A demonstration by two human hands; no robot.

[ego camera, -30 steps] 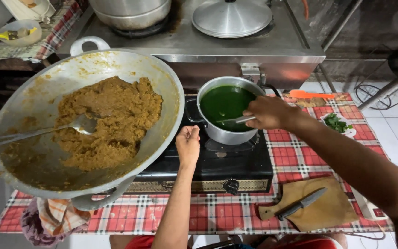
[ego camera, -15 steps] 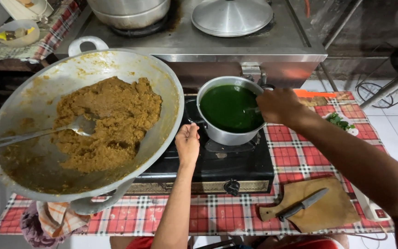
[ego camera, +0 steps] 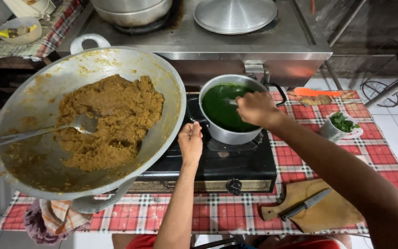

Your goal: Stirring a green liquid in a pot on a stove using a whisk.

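Note:
A small metal pot (ego camera: pixel 229 133) of dark green liquid (ego camera: pixel 222 108) stands on the right burner of a black stove (ego camera: pixel 217 166). Over the pot, my right hand (ego camera: pixel 256 108) is closed on a metal spoon handle (ego camera: pixel 231 102) that dips into the liquid. My left hand (ego camera: pixel 190 140) grips the pot's left handle beside the rim. A big metal wok (ego camera: pixel 162 87) with brown cooked paste (ego camera: pixel 109 120) fills the left burner, and a long ladle (ego camera: pixel 77 125) rests in the paste.
A wooden cutting board (ego camera: pixel 318 212) with a knife (ego camera: pixel 306 204) lies at the front right on the red checked tablecloth (ego camera: pixel 300 161). A cup of green leaves (ego camera: pixel 339 127) and an orange scraper (ego camera: pixel 316 92) sit right. Behind stand a steel counter (ego camera: pixel 236 41), a lid (ego camera: pixel 235 14) and a large pot (ego camera: pixel 132 9). A cloth (ego camera: pixel 54 219) hangs under the wok.
My right hand has swept the spoon around in the green liquid, ending further left over the pot. My left hand stays on the pot's handle.

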